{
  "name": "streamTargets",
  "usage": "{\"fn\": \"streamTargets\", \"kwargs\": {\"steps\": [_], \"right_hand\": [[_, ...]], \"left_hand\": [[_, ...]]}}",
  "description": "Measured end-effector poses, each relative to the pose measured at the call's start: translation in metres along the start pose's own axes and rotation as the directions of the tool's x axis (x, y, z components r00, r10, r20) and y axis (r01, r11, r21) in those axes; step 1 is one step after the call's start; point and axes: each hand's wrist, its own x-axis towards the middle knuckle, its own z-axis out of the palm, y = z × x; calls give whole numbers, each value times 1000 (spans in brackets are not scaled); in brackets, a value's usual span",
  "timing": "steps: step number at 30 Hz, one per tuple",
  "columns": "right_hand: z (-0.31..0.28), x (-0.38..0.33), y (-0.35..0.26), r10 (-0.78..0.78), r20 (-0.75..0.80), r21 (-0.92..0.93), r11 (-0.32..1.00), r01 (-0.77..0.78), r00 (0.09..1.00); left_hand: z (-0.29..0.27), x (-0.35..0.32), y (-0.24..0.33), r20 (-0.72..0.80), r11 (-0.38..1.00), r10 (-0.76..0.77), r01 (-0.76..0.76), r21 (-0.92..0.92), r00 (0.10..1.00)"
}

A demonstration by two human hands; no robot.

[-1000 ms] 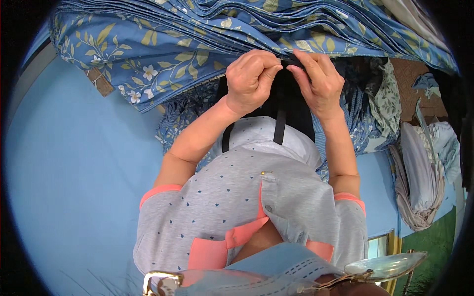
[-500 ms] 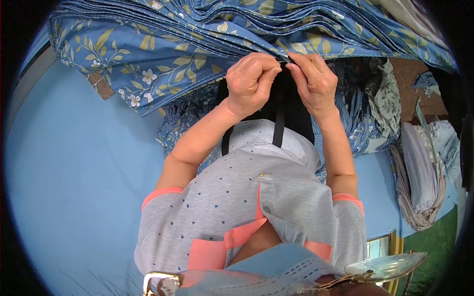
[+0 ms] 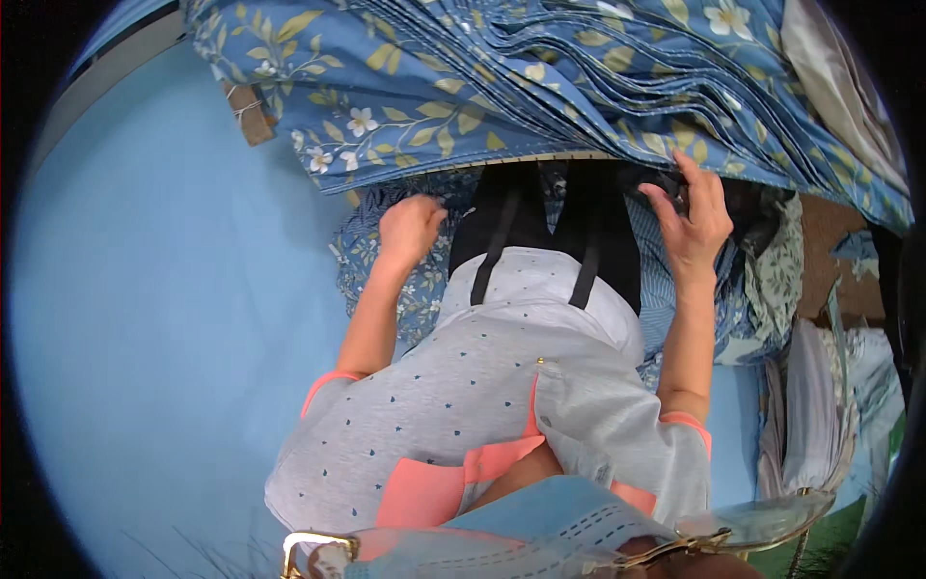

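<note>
Blue floral fabric [image 3: 424, 125], printed with white flowers and green leaves, lies in stacked, stitched folds across the top. My left hand [image 3: 409, 232] is drawn back from it, fingers curled in; whatever they may hold is hidden. Below the fabric's front edge my right hand [image 3: 696, 220] has thumb and forefinger spread apart, with nothing seen between them. Its forefinger tip reaches the edge of the folds, though I cannot tell whether it presses on the cloth.
A marked measuring strip [image 3: 540, 157] shows along the table's front edge. More blue floral cloth [image 3: 371, 280] hangs beneath, left of my legs. Grey fabric bundles [image 3: 815, 415] lie at the right. A small tied wooden piece [image 3: 251, 116] hangs at the left.
My hands, close together at the fabric edge before, are now wide apart. The left has dropped down and left; the right has moved right and its fingers have spread. The whole view has shifted.
</note>
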Motion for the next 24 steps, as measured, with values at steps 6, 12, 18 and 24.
{"fn": "streamTargets", "kwargs": {"steps": [6,12,18,24], "right_hand": [[2,17,14,-53,121,-108,992,66,991],[2,28,-6,-11,147,-47,999,18,989],[14,18,8,-105,120,-86,990,116,987],[15,23,13,-101,32,-95,990,103,994]], "left_hand": [[3,-31,-54,253,869,-493,456,193,832],[-94,31,52,-692,944,260,-327,38,673],[-139,119,120,-552,688,703,-628,365,449],[-143,178,133,-407,317,899,-880,353,160]]}}
